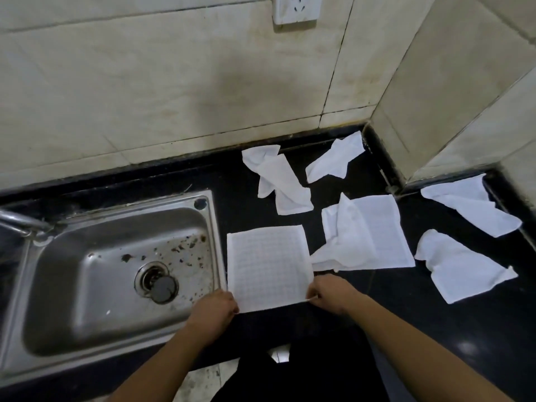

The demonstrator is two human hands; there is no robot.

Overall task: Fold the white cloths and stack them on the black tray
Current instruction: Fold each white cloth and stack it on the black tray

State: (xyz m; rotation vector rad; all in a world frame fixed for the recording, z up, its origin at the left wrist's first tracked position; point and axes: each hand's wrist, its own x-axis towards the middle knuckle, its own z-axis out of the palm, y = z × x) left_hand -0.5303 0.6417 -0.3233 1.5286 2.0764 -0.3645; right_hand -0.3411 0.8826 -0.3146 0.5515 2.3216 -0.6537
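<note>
Your left hand pinches near-left corner of flat white waffle-weave cloth; your right hand pinches near-right corner. Cloth spreads away from your fingertips on black stone counter. Crumpled white cloths beyond right fingers.

I can read no text, label, brand or number anywhere in my view. The cloth shows only a woven grid. The wall socket carries no legible marking.
</note>
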